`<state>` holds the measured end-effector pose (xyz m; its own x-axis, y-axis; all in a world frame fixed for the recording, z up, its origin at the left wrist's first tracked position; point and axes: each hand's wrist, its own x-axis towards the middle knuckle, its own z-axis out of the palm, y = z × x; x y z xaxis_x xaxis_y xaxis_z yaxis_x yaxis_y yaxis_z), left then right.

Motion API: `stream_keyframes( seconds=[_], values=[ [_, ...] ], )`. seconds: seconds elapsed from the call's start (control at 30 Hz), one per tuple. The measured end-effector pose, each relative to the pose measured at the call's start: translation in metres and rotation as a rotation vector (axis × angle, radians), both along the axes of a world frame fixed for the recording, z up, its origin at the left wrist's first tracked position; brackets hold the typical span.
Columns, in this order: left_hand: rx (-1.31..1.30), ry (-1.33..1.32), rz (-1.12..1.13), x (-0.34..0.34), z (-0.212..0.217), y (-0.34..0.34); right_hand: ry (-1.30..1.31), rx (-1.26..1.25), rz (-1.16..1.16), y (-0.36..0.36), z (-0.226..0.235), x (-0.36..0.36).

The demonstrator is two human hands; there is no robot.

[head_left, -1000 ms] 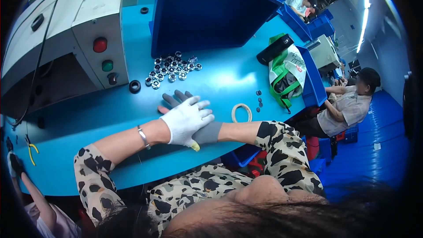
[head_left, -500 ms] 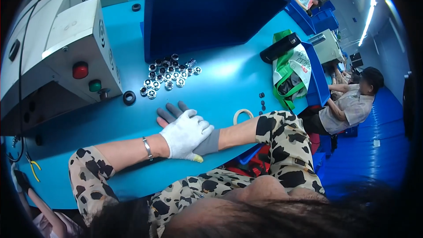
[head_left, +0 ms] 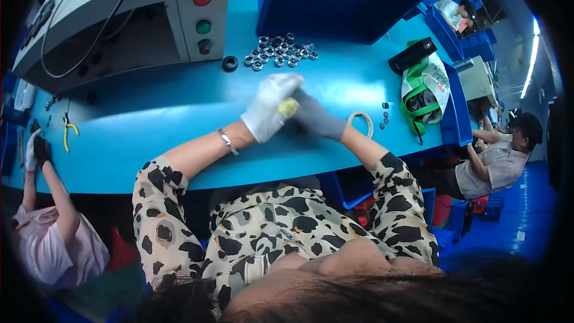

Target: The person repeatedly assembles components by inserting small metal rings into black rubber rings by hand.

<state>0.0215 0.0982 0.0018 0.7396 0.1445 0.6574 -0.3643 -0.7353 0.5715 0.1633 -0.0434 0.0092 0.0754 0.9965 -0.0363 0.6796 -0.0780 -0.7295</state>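
Note:
My left hand (head_left: 267, 109) wears a white glove with a yellow patch at the thumb, and its fingers are folded against my right hand (head_left: 320, 115). A grey glove covers my right hand; its fingers are hidden behind the white glove and blurred. Both hands meet just above the light-blue table (head_left: 197, 137). No other thing shows between them. Beyond my hands lies a cluster of shiny round metal parts with dark centres (head_left: 280, 52), and a thick black ring (head_left: 230, 63) sits to its left.
A white machine (head_left: 185, 48) with red and green buttons stands far left, a large blue bin (head_left: 335, 6) behind the parts. Rightward are a tape roll (head_left: 371, 127), small black discs (head_left: 384, 115) and a green-white bag (head_left: 426, 90). Yellow-handled pliers (head_left: 72, 131) lie left, near a co-worker's gloved hands (head_left: 37, 151).
My hands have lifted from lying flat one over the other into a clasp, farther from my body. The view has shifted, showing more of the table's left side and the co-worker there.

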Motion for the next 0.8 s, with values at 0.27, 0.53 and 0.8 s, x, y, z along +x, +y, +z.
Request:
stream_keyframes(
  seconds=[0.27, 0.53, 0.8],
  values=[
    [-0.15, 0.102, 0.199, -0.051, -0.016, 0.005, 0.642, 0.274, -0.502, -0.06, 0.036, 0.015],
    [-0.029, 0.422, 0.112, -0.03, -0.001, -0.045, 0.535, 0.166, -0.59, -0.073, 0.018, -0.018],
    [0.063, 0.455, 0.089, -0.011, -0.003, -0.06, -0.148, 0.213, -0.414, -0.077, 0.01, -0.029]
  ],
)
